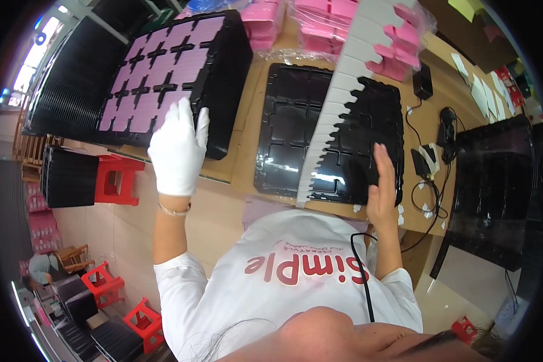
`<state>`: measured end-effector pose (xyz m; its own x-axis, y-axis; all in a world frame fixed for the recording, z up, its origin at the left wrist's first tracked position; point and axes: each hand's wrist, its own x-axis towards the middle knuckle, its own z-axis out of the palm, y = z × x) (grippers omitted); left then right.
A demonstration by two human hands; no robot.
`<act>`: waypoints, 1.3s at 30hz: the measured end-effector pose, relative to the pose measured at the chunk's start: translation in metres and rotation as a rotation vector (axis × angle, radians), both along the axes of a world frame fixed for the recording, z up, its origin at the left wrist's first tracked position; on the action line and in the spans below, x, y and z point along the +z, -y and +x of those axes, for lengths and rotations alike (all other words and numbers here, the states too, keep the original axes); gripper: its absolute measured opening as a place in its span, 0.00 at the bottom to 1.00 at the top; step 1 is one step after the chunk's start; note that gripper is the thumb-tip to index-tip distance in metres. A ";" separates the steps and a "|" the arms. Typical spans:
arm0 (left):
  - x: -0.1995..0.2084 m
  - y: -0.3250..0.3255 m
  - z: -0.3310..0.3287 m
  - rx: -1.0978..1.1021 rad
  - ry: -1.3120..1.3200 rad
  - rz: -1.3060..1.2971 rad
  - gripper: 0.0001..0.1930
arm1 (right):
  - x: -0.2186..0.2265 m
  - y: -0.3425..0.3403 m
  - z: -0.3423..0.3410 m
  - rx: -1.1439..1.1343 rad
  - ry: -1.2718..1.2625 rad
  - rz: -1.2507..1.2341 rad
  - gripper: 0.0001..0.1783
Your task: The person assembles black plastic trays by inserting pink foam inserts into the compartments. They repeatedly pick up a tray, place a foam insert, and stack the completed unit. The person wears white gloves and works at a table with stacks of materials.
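Observation:
My left hand (180, 148), in a white glove, reaches to the near edge of a tall stack of black plastic trays (223, 102). Its fingers are stretched out and I see nothing in them. Flat pink pieces (142, 111) fill the compartments of the top tray. My right hand (382, 187) is bare, fingers extended, at the right edge of a shiny black tray (286, 120) in front of me. A long row of overlapping pale grey pieces with notched edges (335, 99) runs across this tray, from far right to near left. Whether either hand presses on its tray, I cannot tell.
Bagged bundles of pink pieces (323, 27) stand at the table's far side. A black power adapter (423, 81) and loose cables (443, 199) lie right of the tray. More black trays (489, 193) are at the far right. A red stool (117, 179) stands at the left.

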<state>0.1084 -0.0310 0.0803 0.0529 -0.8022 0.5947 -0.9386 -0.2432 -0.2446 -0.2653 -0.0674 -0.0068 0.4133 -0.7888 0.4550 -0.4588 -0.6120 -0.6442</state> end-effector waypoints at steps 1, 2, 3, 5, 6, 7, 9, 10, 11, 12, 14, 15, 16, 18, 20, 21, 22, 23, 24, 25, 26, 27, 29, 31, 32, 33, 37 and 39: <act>0.010 -0.006 -0.023 0.110 0.034 0.027 0.15 | -0.002 0.001 0.003 0.030 -0.004 -0.001 0.29; 0.021 -0.011 -0.046 0.210 0.067 0.046 0.13 | 0.000 -0.001 0.008 0.046 0.009 0.010 0.26; 0.021 -0.017 -0.054 -0.061 -0.221 -0.048 0.14 | -0.002 -0.002 0.014 0.050 0.024 0.047 0.23; -0.001 -0.024 -0.081 -0.369 -0.625 0.021 0.26 | -0.010 -0.004 0.028 0.063 0.057 0.118 0.17; -0.007 -0.021 -0.099 -0.462 -0.902 0.166 0.29 | -0.017 -0.005 0.035 0.067 0.077 0.150 0.15; -0.026 -0.018 -0.107 -0.505 -1.090 0.453 0.29 | -0.021 -0.005 0.042 0.065 0.067 0.161 0.11; -0.101 -0.021 -0.113 -0.398 -1.744 0.756 0.22 | -0.029 -0.009 0.055 0.143 0.076 0.200 0.11; -0.098 -0.017 -0.117 -0.327 -1.866 0.651 0.19 | -0.036 -0.011 0.056 0.160 0.077 0.183 0.12; -0.088 -0.014 -0.120 -0.244 -1.982 0.536 0.16 | -0.033 -0.015 0.059 0.173 0.073 0.303 0.13; -0.082 -0.013 -0.122 -0.149 -2.089 0.415 0.12 | -0.027 -0.021 0.062 0.190 0.074 0.427 0.14; -0.081 -0.011 -0.121 -0.086 -2.081 0.258 0.11 | -0.024 -0.029 0.072 0.129 0.172 0.602 0.12; -0.084 -0.010 -0.118 -0.130 -2.013 0.255 0.10 | -0.024 -0.031 0.077 0.098 0.208 0.701 0.11; -0.082 -0.009 -0.118 -0.118 -2.003 0.229 0.10 | -0.025 -0.032 0.081 0.067 0.243 0.801 0.09; -0.073 -0.008 -0.118 -0.094 -1.988 0.175 0.10 | -0.027 -0.032 0.088 0.062 0.320 0.708 0.06; -0.070 -0.006 -0.110 -0.109 -2.026 0.087 0.09 | -0.026 -0.029 0.093 0.051 0.363 0.606 0.05; -0.073 -0.006 -0.106 -0.107 -2.037 0.045 0.09 | -0.029 -0.025 0.094 0.092 0.336 0.339 0.06; -0.075 -0.006 -0.103 -0.104 -2.048 0.002 0.09 | -0.033 -0.018 0.095 0.133 0.306 0.073 0.06; -0.076 -0.003 -0.103 -0.083 -1.997 -0.028 0.09 | -0.036 -0.010 0.096 0.170 0.272 -0.195 0.07; -0.085 -0.002 -0.097 -0.087 -2.020 -0.087 0.09 | -0.032 -0.003 0.097 0.268 0.245 -0.257 0.07; -0.100 -0.003 -0.088 -0.090 -2.042 -0.148 0.08 | -0.025 0.005 0.098 0.366 0.219 -0.319 0.07; -0.110 -0.002 -0.080 -0.096 -2.057 -0.210 0.08 | -0.019 0.015 0.101 0.463 0.195 -0.385 0.08; -0.106 0.001 -0.075 -0.041 -2.002 -0.159 0.07 | -0.014 0.030 0.107 0.441 0.217 -0.327 0.07; -0.110 -0.001 -0.066 -0.002 -2.012 -0.156 0.07 | -0.003 0.084 0.127 0.411 0.250 -0.121 0.05; -0.110 -0.001 -0.064 0.003 -2.034 -0.112 0.08 | -0.019 0.144 0.148 0.278 0.217 0.229 0.03; -0.109 -0.001 -0.064 0.002 -2.035 -0.091 0.08 | -0.032 0.176 0.158 0.228 0.132 0.281 0.05; -0.108 0.001 -0.066 -0.003 -2.037 -0.064 0.09 | -0.053 0.206 0.168 0.205 0.125 0.346 0.08; -0.109 0.000 -0.064 0.042 -2.017 0.006 0.09 | -0.064 0.241 0.191 0.125 -0.268 0.215 0.08; -0.109 -0.001 -0.062 0.062 -2.040 0.001 0.09 | -0.057 0.238 0.197 0.103 -0.355 0.207 0.08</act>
<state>0.0463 -0.0298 -0.0283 0.5271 -0.7737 -0.3515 0.2134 -0.2799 0.9360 -0.0686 -0.3054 -0.0639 0.5971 -0.7951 0.1066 -0.6176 -0.5405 -0.5713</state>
